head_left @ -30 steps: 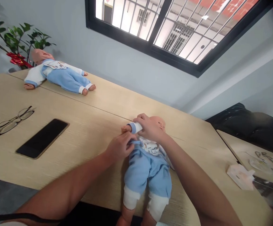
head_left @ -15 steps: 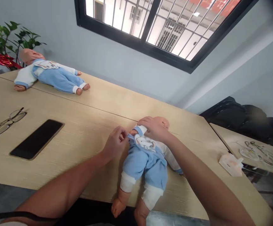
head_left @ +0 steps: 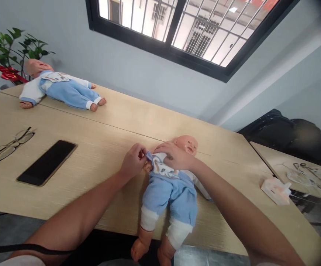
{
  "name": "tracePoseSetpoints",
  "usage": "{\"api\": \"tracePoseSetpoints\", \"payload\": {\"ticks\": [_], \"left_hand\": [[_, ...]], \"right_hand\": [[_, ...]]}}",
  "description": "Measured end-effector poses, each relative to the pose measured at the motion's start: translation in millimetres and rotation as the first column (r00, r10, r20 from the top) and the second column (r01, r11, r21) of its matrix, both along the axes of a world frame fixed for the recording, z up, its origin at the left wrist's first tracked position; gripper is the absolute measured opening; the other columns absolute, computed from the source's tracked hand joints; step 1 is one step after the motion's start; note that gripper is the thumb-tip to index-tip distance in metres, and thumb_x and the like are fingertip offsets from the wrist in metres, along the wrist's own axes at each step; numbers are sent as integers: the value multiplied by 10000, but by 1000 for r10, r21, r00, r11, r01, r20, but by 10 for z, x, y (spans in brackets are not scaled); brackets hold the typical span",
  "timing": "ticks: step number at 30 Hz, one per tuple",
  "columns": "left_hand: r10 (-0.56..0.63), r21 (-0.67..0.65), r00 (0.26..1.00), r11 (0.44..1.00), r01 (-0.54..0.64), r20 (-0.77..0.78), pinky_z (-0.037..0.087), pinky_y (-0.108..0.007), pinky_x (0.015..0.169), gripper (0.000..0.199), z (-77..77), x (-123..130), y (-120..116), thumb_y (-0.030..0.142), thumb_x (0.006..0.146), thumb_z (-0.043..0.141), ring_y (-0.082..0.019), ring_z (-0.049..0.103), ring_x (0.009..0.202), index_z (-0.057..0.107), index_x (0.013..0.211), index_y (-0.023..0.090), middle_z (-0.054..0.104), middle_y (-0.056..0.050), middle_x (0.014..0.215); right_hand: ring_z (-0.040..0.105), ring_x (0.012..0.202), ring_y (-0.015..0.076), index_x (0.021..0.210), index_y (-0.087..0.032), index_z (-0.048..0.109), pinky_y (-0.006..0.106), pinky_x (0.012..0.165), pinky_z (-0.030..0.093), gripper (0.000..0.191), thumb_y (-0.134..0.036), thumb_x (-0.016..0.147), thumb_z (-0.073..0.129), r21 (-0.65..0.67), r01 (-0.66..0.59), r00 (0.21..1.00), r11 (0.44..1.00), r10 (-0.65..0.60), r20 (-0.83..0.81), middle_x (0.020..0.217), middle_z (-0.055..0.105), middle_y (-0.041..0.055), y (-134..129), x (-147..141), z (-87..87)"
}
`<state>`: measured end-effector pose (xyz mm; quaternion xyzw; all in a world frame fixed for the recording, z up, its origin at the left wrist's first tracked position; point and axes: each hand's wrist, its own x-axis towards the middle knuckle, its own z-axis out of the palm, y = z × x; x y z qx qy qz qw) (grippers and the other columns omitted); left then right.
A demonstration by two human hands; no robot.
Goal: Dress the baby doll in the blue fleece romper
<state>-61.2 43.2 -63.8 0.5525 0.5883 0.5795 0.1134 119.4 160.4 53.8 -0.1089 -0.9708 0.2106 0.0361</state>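
Note:
A baby doll (head_left: 171, 199) lies on its back in front of me, in a white long-sleeved top and light blue overalls with an animal face on the bib (head_left: 164, 168). Its lower legs stick out past the table's near edge. At the bib's left side, my left hand (head_left: 134, 160) is closed, pinching the blue overall strap (head_left: 149, 155). My right hand (head_left: 175, 155) lies over the doll's chest and shoulder, fingers curled round it and thumb by the bib. What is under its palm is hidden. The doll's small hand (head_left: 148, 167) shows just below the strap.
Another doll in the same clothes (head_left: 66, 90) lies at the back left, beside a potted plant (head_left: 8, 48). A phone (head_left: 47, 162) and eyeglasses (head_left: 11, 146) rest on the left. To the right are a white packet (head_left: 276, 190), coiled tubing (head_left: 312, 177) and black chairs (head_left: 282, 129).
My left hand has drawn the strap slightly up and left. My right hand has shifted left and down onto the chest, uncovering more of the doll's face. The doll's small hand now sits lower.

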Motion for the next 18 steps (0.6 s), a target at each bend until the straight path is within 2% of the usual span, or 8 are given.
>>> {"api": "tracePoseSetpoints", "payload": {"ticks": [2,4,7,9,12,14,18], "left_hand": [[15,12,1000,1000,-15,-16,413,-244,640,167,14,-3,-6,69,798,590,-124,498,678,514,818,216,526,38,798],[26,23,999,999,-25,-44,406,-249,644,168,36,-3,-19,72,802,584,-130,495,680,505,815,220,521,38,787],[-5,40,995,999,9,-102,397,-260,658,167,67,-6,-42,72,813,570,-134,496,683,497,827,222,528,33,796],[-25,50,990,998,33,-141,394,-264,669,167,83,-10,-57,73,822,567,-133,498,682,495,839,222,541,30,816],[-34,54,980,998,45,-194,390,-264,666,154,102,-17,-77,88,845,576,-132,507,680,505,857,224,566,24,848],[-42,51,973,997,55,-225,392,-265,662,133,119,-23,-86,118,870,591,-132,513,678,512,865,225,583,19,867],[-47,3,970,999,50,-239,407,-278,680,107,166,-40,-85,164,894,599,-143,540,697,516,882,231,606,7,886]], "right_hand": [[592,1153,263,1167,-200,714,445,1048,420,310,-190,955,488,-50,46,999,998,-46,3,1198,697,108,-116,-70,67],[607,1060,247,1060,-191,725,413,988,447,328,-320,1037,425,-103,131,991,986,-128,33,1069,712,96,-220,-143,125],[611,890,214,903,-193,714,344,851,475,390,-481,1024,481,-222,256,958,941,-216,188,890,703,52,-298,-234,184],[605,825,200,863,-195,707,319,783,476,407,-538,990,529,-321,353,920,879,-265,288,835,694,32,-283,-273,212],[612,808,203,861,-200,714,318,748,487,429,-574,972,535,-485,455,881,747,-299,367,841,709,35,-205,-312,246],[622,826,208,853,-205,724,320,756,498,396,-570,937,596,-549,476,872,687,-291,393,864,726,40,-156,-333,261],[622,772,192,790,-208,740,300,702,497,321,-527,827,750,-565,480,870,671,-281,405,767,702,17,-109,-363,261]]}}
